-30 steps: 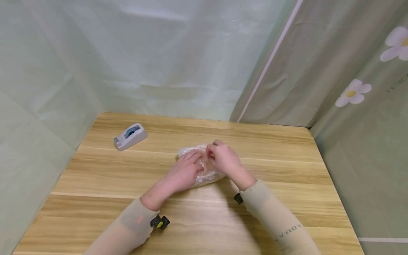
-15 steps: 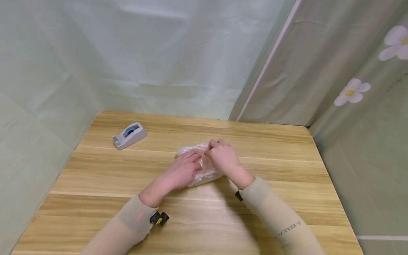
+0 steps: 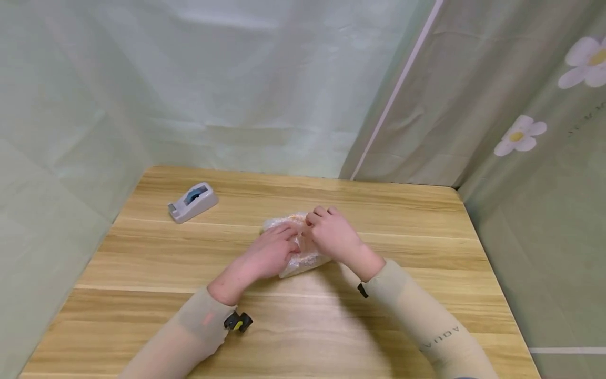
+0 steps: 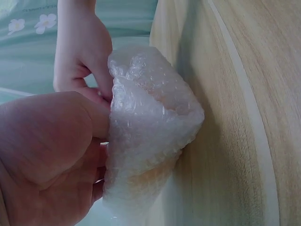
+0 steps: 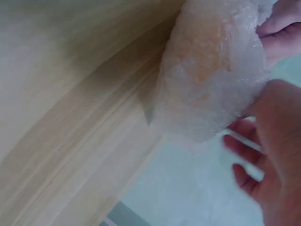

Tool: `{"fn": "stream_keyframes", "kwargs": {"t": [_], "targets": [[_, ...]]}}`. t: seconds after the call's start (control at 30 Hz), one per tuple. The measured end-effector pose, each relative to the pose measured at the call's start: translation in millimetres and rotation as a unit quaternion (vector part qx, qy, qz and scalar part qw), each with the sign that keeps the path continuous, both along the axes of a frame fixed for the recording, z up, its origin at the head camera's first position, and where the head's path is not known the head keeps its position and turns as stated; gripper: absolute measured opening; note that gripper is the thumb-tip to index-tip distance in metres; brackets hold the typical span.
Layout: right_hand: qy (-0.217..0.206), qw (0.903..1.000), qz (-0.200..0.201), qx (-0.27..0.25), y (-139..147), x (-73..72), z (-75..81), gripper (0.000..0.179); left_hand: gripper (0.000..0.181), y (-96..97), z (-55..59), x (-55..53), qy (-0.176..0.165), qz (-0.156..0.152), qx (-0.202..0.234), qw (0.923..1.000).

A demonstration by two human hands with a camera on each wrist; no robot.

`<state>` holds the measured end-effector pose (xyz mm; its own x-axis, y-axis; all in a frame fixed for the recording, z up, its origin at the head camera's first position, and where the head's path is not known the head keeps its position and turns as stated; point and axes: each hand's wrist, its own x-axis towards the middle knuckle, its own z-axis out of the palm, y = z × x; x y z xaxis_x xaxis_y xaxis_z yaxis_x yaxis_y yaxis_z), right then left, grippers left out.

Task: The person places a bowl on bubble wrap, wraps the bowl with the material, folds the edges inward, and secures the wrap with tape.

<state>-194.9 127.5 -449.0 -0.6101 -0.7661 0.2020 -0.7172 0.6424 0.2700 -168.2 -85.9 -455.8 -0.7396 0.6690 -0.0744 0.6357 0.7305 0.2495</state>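
A bubble-wrapped package (image 3: 303, 265) lies on the wooden table between both hands, an orange tint showing through its clear wrap. My left hand (image 3: 271, 252) rests on its left side with the fingers spread over the top. In the left wrist view, the thumb lies against the bubble wrap (image 4: 150, 117). My right hand (image 3: 335, 234) bends over the upper right part, thumb and forefinger pinching at the wrap's top surface. From the right wrist view, its other fingers (image 5: 244, 150) hang loosely curled beside the package (image 5: 202, 75). What lies inside is hidden by the layers.
A light grey tape dispenser (image 3: 193, 202) with a blue roll stands at the table's back left. Pale green curtains (image 3: 255, 95) enclose the table (image 3: 293, 331) at the back and sides. A small black device (image 3: 238, 321) sits at the left cuff.
My right fingers draw closer together at the wrap, and the right forearm shifts slightly right. My left hand stays in place on the package.
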Motion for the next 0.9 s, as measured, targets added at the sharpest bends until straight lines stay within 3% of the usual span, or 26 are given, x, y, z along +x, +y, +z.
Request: {"fn": "stream_keyframes", "kwargs": {"t": [0.2,0.37,0.53,0.8,0.9], "targets": [[-0.037,0.9980,0.051,-0.010,5,4.1,-1.0,0.018,0.028,0.4,1.0,-0.2,-0.004,-0.004,-0.013,0.9999],[-0.081,0.9959,0.040,0.000,11,4.8,-3.9,0.031,0.027,-2.2,0.6,-1.9,-0.020,0.004,-0.014,0.9997],[-0.118,0.9924,0.034,0.001,11,4.7,-3.5,0.043,0.026,-6.3,-2.5,-5.0,-0.013,-0.010,0.006,0.9999],[-0.108,0.9935,0.034,0.005,9,6.9,-2.9,0.045,0.026,-9.3,-5.3,-5.5,0.020,-0.035,0.026,0.9989],[-0.112,0.9935,0.020,0.010,8,6.7,-4.2,0.057,0.025,-8.6,-5.4,-5.1,0.019,-0.030,0.023,0.9991]]}}
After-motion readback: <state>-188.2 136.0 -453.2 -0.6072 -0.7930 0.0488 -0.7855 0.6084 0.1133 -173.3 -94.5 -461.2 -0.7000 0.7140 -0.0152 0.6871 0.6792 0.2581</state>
